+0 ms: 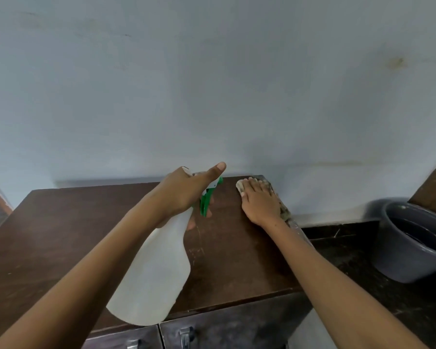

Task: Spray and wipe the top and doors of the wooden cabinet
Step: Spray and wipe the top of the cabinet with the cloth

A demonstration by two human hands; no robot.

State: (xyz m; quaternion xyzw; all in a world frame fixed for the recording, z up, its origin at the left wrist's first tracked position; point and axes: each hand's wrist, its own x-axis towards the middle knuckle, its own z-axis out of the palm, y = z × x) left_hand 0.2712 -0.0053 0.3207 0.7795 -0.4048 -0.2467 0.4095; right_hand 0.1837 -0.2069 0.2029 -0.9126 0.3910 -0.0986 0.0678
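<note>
**Cabinet top under way, doors not yet reached**

Currently, the top of the wooden cabinet (91, 235) is being worked at its far right corner. A white spray bottle (154, 273) with a green trigger (207, 201) is being held by the left hand (184, 192), which is wrapped around the bottle's neck with the thumb stretched out straight; the nozzle is being aimed toward the right end of the top. A pale cloth (241, 186) is being pressed flat against the wood by the right hand (259, 202), fingers spread over it, right at the edge beside the wall (212, 84).

Faint streaks are showing near the cloth, so this corner is judged to be partly wiped. The broad left stretch of the top is appearing dull and untouched. The doors (227, 328), with their metal handles (186, 335), are being left for later. A grey bucket (410, 238) is standing well apart on the right.
</note>
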